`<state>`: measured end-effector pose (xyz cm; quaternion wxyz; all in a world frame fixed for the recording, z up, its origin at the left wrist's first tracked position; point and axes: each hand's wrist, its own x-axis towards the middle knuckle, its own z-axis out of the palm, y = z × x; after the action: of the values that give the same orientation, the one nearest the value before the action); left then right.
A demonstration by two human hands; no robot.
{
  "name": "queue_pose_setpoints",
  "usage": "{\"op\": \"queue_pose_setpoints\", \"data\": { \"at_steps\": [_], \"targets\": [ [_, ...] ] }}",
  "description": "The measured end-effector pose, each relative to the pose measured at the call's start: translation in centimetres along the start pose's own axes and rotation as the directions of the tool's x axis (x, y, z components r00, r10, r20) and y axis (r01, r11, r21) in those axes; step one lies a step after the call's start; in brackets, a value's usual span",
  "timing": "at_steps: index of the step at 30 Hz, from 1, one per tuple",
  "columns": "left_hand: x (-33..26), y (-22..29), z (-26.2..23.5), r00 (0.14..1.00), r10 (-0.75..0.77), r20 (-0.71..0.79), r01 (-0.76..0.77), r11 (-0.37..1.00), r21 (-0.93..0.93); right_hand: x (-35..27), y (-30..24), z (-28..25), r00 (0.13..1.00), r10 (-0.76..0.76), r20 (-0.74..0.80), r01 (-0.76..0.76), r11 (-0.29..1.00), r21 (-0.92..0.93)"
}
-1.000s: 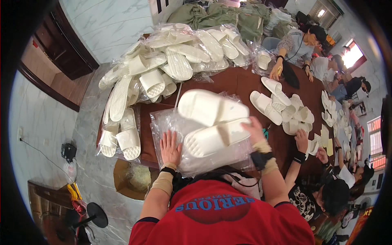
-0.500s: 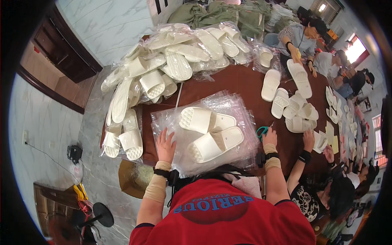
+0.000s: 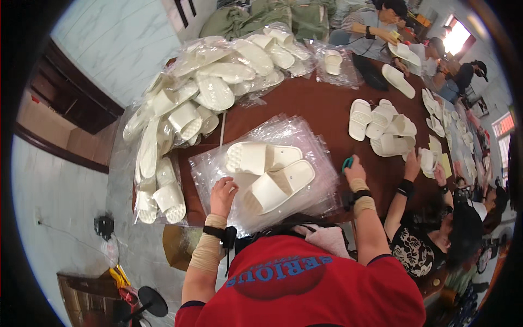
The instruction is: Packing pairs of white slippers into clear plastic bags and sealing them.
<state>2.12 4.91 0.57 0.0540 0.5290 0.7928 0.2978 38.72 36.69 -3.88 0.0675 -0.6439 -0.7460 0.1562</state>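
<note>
A pair of cream slippers (image 3: 279,185) lies on a stack of clear plastic bags (image 3: 321,204) on the brown table in front of me. My left hand (image 3: 222,196) is at the stack's left edge, beside the nearer slipper, its fingers loosely bent and apart with nothing visible in them. To the right of the stack, my right hand (image 3: 356,170) is closed at the teal handles of a pair of scissors (image 3: 347,164); the blades are hidden. Both my wrists are wrapped in tan bandage with black bands.
Bagged slippers (image 3: 215,92) are heaped at the far left of the brown table (image 3: 294,101). Loose cream slippers (image 3: 384,128) lie at the right. A co-worker's hand (image 3: 412,163) is near a slipper on the right; another person (image 3: 376,27) handles a slipper at the far side.
The view has shifted slightly. My left hand's spread fingers have bent inward. My right hand has lifted the scissors' handles a little. Across the table, the person has moved slippers farther off.
</note>
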Motion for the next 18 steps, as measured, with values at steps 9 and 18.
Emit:
{"op": "queue_pose_setpoints", "data": {
  "at_steps": [9, 18],
  "targets": [
    [0.9, 0.4, -2.7, 0.998, 0.052, -0.04, -0.055, 0.994, -0.099, -5.4, -11.8, -6.6, 0.748, -0.663, 0.033, 0.526, 0.622, 0.58],
    [1.2, 1.1, -2.7, 0.991, 0.093, -0.099, -0.101, 0.991, -0.084, -13.5, -22.2, -2.3, 0.29, -0.92, 0.265, 0.953, 0.304, 0.01]
  ]
}}
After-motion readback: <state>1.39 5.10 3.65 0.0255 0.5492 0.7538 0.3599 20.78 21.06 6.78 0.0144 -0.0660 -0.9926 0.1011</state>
